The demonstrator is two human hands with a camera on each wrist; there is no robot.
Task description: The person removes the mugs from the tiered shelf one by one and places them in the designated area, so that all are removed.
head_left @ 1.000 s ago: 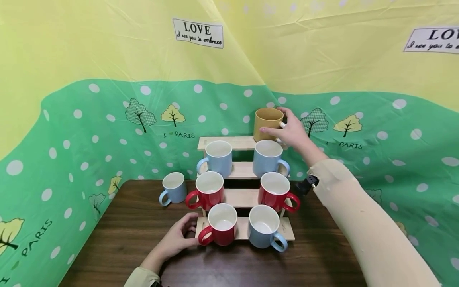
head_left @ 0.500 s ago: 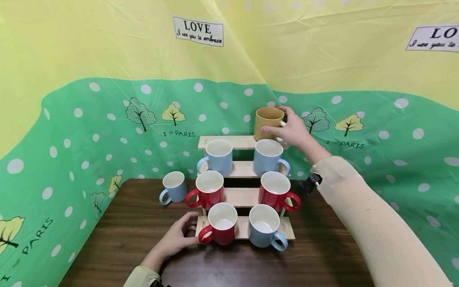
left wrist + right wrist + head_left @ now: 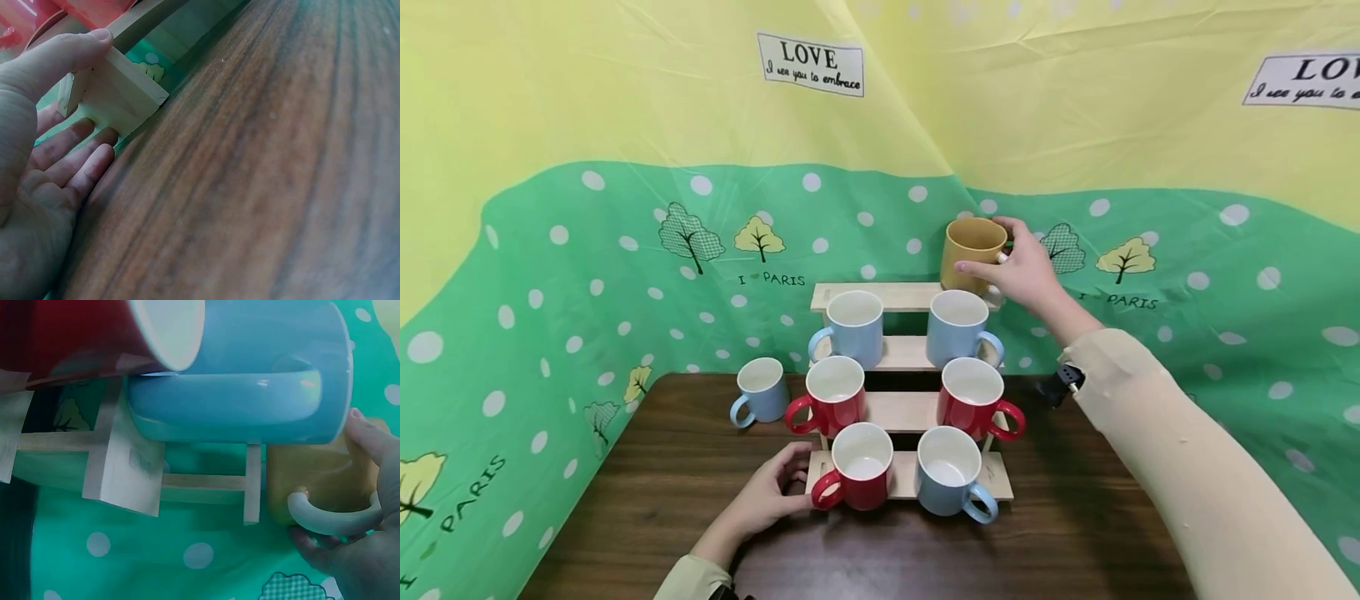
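Observation:
At the right end of the top shelf, my right hand (image 3: pixel 1028 271) grips a mustard-yellow mug (image 3: pixel 961 243) with a white handle, thumb on the near side and fingers round the back. The right wrist view shows the mug's white handle (image 3: pixel 334 519) facing the palm, and the mug's base close to the top plank. My left hand (image 3: pixel 766 497) holds the lower left end of the tiered wooden rack (image 3: pixel 904 410). In the left wrist view its thumb lies on the plank edge, with fingers curled near the rack's side piece (image 3: pixel 122 94).
Light-blue mugs (image 3: pixel 856 333) stand on the second shelf, red mugs (image 3: pixel 837 408) on the third. The bottom shelf bears a red mug (image 3: pixel 867 483) and a light-blue mug (image 3: pixel 943 483). Another light-blue mug (image 3: pixel 767 396) is on the dark wooden table (image 3: pixel 692 450), left of the rack.
My right hand has shifted the yellow mug a little to the right and slightly up along the top shelf. The left hand keeps its hold on the rack.

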